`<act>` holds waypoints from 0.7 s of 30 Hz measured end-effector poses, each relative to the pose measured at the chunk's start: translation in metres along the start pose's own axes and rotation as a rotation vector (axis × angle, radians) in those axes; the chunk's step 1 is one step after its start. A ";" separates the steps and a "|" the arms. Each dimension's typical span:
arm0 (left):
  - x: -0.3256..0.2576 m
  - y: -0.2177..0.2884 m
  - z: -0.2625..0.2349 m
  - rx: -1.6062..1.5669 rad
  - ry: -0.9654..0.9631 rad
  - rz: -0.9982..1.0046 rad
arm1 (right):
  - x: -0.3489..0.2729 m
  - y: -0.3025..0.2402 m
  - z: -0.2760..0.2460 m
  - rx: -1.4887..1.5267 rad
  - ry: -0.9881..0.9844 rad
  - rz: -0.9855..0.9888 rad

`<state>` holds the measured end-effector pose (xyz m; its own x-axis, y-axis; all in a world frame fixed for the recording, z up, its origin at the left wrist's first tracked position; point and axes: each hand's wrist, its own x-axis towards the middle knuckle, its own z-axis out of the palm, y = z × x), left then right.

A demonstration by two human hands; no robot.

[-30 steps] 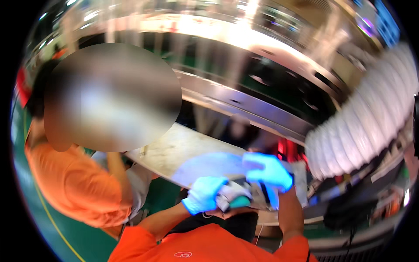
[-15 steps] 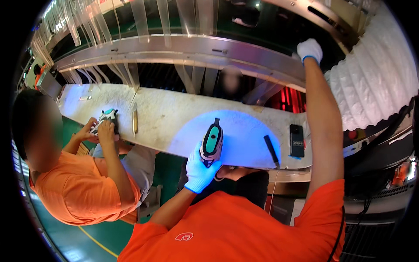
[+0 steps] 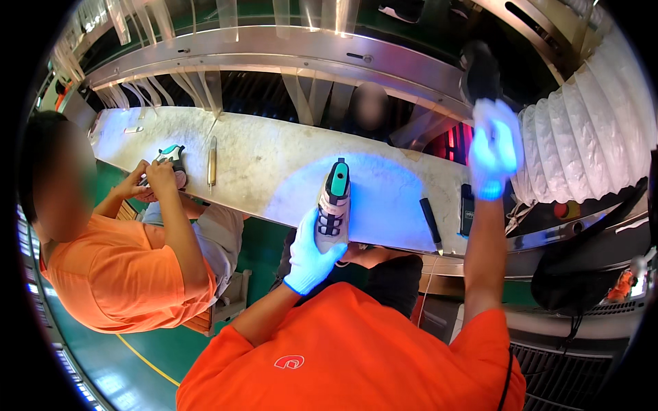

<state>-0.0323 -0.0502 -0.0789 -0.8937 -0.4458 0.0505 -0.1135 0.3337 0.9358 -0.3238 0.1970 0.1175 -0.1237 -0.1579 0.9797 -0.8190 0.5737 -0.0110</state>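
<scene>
My left hand [image 3: 313, 255], in a white glove, is closed round the toe end of a light-coloured sneaker [image 3: 332, 218]. The sneaker has dark straps and a teal patch round a small dark hole at its far end. It is held over the near edge of the bench. On the right, my gloved right hand [image 3: 495, 140] is raised and smeared by motion. A dark shoe [image 3: 481, 74] extends from its fingertips, apparently gripped at one end. Blue light falls on both gloves.
A black pen-like tool [image 3: 431, 225] and a phone [image 3: 467, 211] lie on the pale bench [image 3: 267, 161]. A wooden-handled tool [image 3: 212, 164] lies farther left. A co-worker [image 3: 130, 267] at left handles another shoe. A metal conveyor rail [image 3: 274, 58] and white ribbed duct [image 3: 582, 123] border the bench.
My right hand has come back from the conveyor, now with a dark shoe. The sneaker in my left hand has tilted, showing more of its straps and toe. My view has shifted slightly.
</scene>
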 end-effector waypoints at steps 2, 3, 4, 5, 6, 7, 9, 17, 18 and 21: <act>-0.015 -0.013 -0.003 0.055 0.016 0.150 | -0.037 -0.067 -0.055 -0.008 -0.240 -0.025; -0.022 -0.016 -0.007 0.081 0.027 0.211 | -0.061 -0.092 -0.067 0.025 -0.342 -0.044; -0.028 -0.018 -0.011 0.148 0.018 0.263 | -0.085 -0.116 -0.081 0.050 -0.450 -0.061; -0.034 -0.023 -0.017 0.221 0.014 0.314 | -0.113 -0.137 -0.093 0.123 -0.576 0.008; -0.039 -0.027 -0.021 0.293 0.006 0.367 | -0.145 -0.153 -0.099 0.195 -0.700 0.080; -0.042 -0.032 -0.023 0.304 -0.004 0.421 | -0.169 -0.163 -0.100 0.269 -0.665 0.091; -0.047 -0.044 -0.029 0.404 -0.034 0.525 | -0.224 -0.182 -0.107 0.342 -0.686 0.177; 0.007 -0.065 -0.024 0.599 0.042 0.915 | -0.265 -0.184 -0.115 0.150 -0.774 0.530; 0.023 -0.045 -0.026 0.633 0.033 1.003 | -0.273 -0.178 -0.111 0.119 -0.786 0.516; 0.051 0.018 -0.024 0.503 -0.077 1.072 | -0.257 -0.163 -0.107 0.153 -0.607 0.399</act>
<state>-0.0690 -0.0870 -0.0512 -0.6584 0.3052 0.6880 0.5664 0.8029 0.1858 -0.0987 0.2300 -0.1110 -0.6796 -0.4029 0.6130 -0.7106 0.5688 -0.4140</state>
